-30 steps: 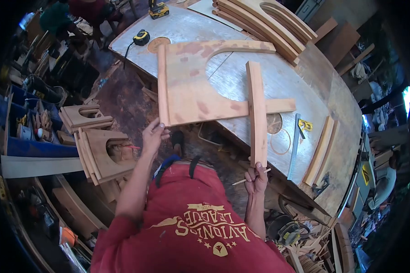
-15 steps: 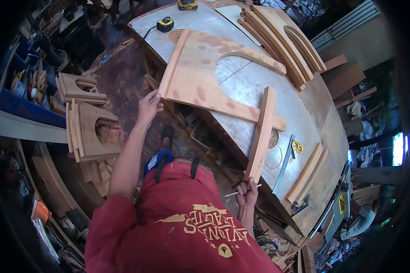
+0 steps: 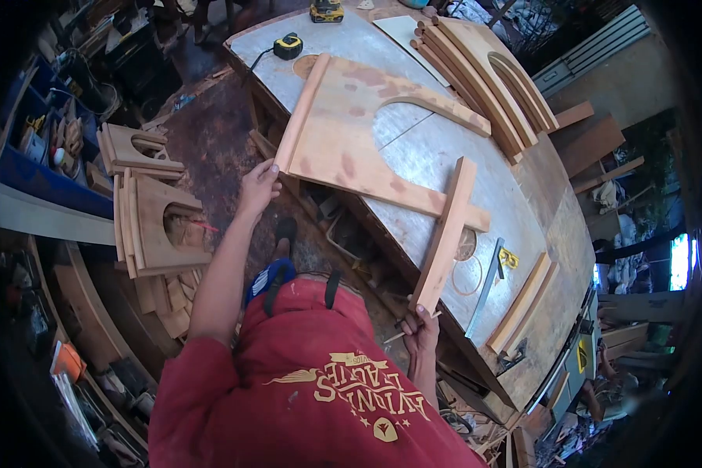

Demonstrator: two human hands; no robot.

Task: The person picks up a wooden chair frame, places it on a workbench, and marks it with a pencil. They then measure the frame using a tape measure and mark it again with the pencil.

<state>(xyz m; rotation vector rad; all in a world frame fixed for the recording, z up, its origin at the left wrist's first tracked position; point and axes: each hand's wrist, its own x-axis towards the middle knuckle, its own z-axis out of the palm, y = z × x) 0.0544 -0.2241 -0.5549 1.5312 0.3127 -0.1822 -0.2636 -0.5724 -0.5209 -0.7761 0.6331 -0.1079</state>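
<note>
One arched wooden panel (image 3: 343, 148) is laid flat on the workbench (image 3: 522, 195), its near corner overhanging the bench edge above open floor; that corner is gripped by the left hand (image 3: 257, 185), arm stretched forward, fingers closed over the panel's edge strip. One straight wooden slat (image 3: 447, 234) is laid across the panel's lower rail, its near end jutting past the bench edge and pinched by the raised right hand (image 3: 420, 331), in which one pencil (image 3: 394, 337) is also held. One metal square (image 3: 487, 285) lies just beside the slat on bare benchtop. Two tape measures (image 3: 289, 45) are seen at the far end. One stack of arched panels (image 3: 483, 70) occupies the far right edge.
</note>
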